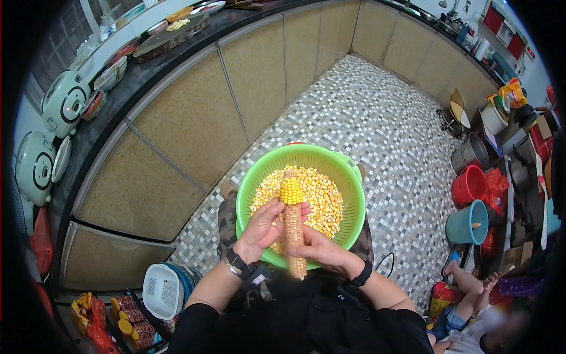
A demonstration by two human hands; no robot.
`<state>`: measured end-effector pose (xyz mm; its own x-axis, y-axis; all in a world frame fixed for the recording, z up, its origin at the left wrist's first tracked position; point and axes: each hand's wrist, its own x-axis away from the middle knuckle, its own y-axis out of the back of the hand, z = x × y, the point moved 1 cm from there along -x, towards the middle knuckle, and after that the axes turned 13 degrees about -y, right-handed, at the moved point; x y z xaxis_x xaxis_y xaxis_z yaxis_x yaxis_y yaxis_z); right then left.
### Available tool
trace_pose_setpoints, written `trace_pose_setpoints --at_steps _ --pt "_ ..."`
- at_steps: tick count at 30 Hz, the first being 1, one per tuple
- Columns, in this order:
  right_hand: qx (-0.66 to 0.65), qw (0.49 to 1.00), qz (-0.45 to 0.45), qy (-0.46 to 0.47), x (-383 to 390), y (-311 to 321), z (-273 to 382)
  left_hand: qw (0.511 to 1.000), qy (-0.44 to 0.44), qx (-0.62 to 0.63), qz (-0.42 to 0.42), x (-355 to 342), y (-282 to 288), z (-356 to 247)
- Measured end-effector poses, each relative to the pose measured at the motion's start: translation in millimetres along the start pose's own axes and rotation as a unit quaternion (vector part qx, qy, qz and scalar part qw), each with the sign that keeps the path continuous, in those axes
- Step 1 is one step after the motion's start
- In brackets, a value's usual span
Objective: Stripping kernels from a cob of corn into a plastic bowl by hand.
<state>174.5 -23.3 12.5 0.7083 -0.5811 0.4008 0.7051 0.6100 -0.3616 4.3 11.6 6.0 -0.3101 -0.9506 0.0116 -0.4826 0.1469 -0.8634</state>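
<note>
Left hand: left hand [263, 229], black band at the wrist, comes in from 7 o'clock; fingers curled around the left side of the cob, thumb pressed near the kernel line. Closed in a grip.
Right hand: right hand [319, 250], dark wristband, comes in from 5 o'clock; fingers wrapped against the lower stripped part of the cob. Closed in a grip.
Cob: long, partly stripped ear of yellow corn [292, 223], held upright between both hands at frame centre; top still carries yellow kernels, lower length bare and tan, lowest tip blurred.
Basket: round green plastic colander basket [348, 177], just beyond the hands, resting on the person's lap; cob tip stands over it.
Kernels: loose yellow corn kernels [321, 200] heaped inside the basket, around and behind the cob top.
Floor: small grey-and-white mosaic tile floor [383, 124], 12 to 3 o'clock beyond the basket.
7 o'clock: white perforated plastic basket [163, 290] near the left elbow; beside it further cut corn pieces [125, 321] in a dark tray.
3 o'clock: red plastic bucket [470, 184] and teal plastic bucket [469, 223], well apart from the basket.
5 o'clock: another person's bare legs [466, 280], seated on the floor.
10 o'clock: two pale green rice cookers [62, 101] on the dark counter.
</note>
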Motion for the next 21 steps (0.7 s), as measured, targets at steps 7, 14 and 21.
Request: trace_pose_setpoints --at_steps 7,14,21 --pt "0.022 1.0 -0.004 0.006 -0.5 0.9 -0.5 1.0 0.0 0.0 0.011 -0.2 -1.8 -1.0" --pt "0.007 1.0 0.0 0.009 -0.3 -0.2 1.3 0.999 -0.001 -0.038 0.011 0.5 -4.7 -1.6" --pt "-0.05 0.998 0.031 -0.039 2.6 1.0 3.4 0.996 0.019 0.088 -0.002 -1.2 -2.1 0.3"
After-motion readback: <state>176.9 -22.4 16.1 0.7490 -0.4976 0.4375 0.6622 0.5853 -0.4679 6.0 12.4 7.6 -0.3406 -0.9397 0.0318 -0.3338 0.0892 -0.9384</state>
